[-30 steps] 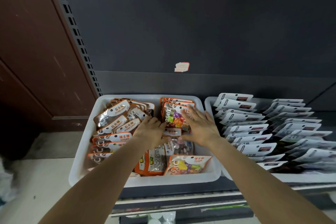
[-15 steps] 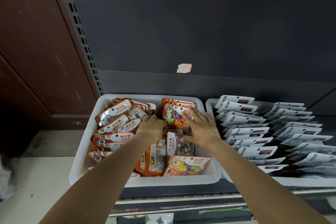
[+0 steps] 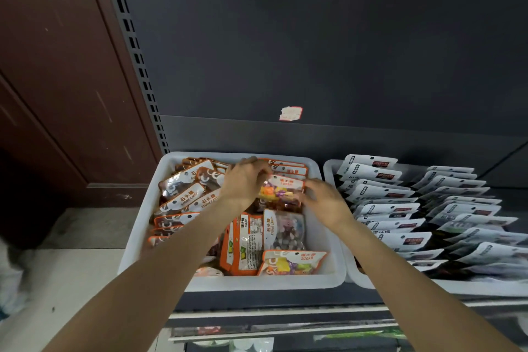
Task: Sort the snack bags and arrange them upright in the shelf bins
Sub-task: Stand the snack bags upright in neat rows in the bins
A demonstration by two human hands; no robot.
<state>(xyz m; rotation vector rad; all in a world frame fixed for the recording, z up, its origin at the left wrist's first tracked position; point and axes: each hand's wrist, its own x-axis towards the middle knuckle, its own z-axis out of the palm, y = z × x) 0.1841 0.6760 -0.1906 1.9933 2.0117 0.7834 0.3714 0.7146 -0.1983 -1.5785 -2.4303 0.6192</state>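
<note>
Both of your bare arms reach forward into a white plastic bin point(image 3: 285, 280) on a dark shelf point(image 3: 285, 298). Your left hand point(image 3: 243, 183) sits near the back middle of the bin, its fingers point(image 3: 253, 163) curled over the top left corner of an upright orange candy bag point(image 3: 281, 193) with colourful sweets showing through its window. Your right hand point(image 3: 324, 203) is at the bag's right edge, fingers point(image 3: 310, 184) bent and touching that side; whether they pinch it or only steady it cannot be told. More orange bags stand in a row behind it. A row of brown and white bags point(image 3: 183, 198) leans along the bin's left side. In front, three bags lie loose: an orange bag point(image 3: 243, 243) on its side, a clear-window bag point(image 3: 285, 230) beside it, and a flat bag marked SUGAR point(image 3: 294, 263) nearest you. A second bin point(image 3: 357, 280) just to the right holds rows of white bags point(image 3: 400, 240).
</note>
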